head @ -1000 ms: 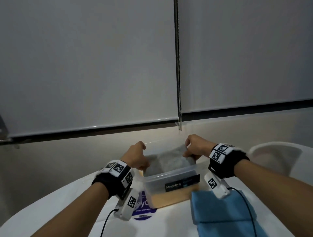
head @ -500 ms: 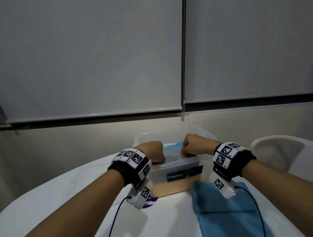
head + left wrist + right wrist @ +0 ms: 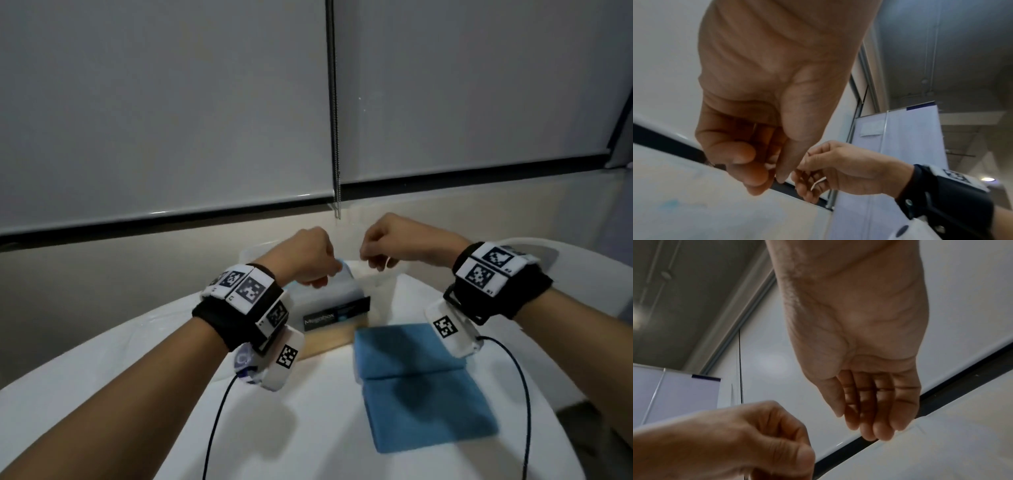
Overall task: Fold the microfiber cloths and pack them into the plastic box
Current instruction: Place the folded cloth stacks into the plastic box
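We faced two pale grey roller blinds [image 3: 164, 102] drawn down side by side, each ending in a dark bottom bar, with a metal bead chain [image 3: 334, 120] hanging in the gap between them. Below the blinds ran a cream wall [image 3: 120, 270]. In front of us stood a round white table [image 3: 85, 394], and a white moulded chair [image 3: 582, 260] sat at its far right edge. From the left wrist view we saw a grey ceiling [image 3: 962, 48] and a white partition panel [image 3: 910, 129] with a dark blue strip on top.
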Motion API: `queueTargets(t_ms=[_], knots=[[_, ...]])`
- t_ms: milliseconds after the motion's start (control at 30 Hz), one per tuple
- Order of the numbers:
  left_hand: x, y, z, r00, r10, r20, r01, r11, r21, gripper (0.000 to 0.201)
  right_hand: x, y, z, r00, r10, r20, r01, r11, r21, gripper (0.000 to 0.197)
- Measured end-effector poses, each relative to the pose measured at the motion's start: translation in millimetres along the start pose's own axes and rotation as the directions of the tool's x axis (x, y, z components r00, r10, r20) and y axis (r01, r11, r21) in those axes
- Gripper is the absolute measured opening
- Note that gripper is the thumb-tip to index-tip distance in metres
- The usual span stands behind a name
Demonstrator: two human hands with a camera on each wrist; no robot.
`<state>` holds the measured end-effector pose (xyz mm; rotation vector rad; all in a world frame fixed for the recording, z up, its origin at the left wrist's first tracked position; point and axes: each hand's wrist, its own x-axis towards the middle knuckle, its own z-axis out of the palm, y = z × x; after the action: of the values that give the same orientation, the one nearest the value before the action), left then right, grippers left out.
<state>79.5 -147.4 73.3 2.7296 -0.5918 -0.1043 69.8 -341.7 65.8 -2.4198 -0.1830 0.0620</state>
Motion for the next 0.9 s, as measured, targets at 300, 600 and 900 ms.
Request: queueTargets(t_ms=[300, 600, 900], knots=[[-36.7, 24.3, 132.5, 0.92, -0.015, 0.391, 0.038, 0.998, -0.052, 0.03, -95.1, 108.7, 19.5, 0.924, 0.333, 0.187, -0.326, 0.943, -0.064, 0.027], [-49.1, -1.4, 195.5, 0.925, -0.146, 0.352, 0.198, 0.974, -0.115, 0.036, -120.5, 175.8, 56.4, 0.827, 0.561, 0.042, -0.553, 0.825, -0.119, 0.039], [-46.6, -5.1, 229.2, 0.911, -0.255, 0.323, 0.342, 0.907, -0.248, 0.045, -128.4, 179.8, 87.7, 0.78, 0.623, 0.062, -0.622, 0.782, -0.033, 0.041]])
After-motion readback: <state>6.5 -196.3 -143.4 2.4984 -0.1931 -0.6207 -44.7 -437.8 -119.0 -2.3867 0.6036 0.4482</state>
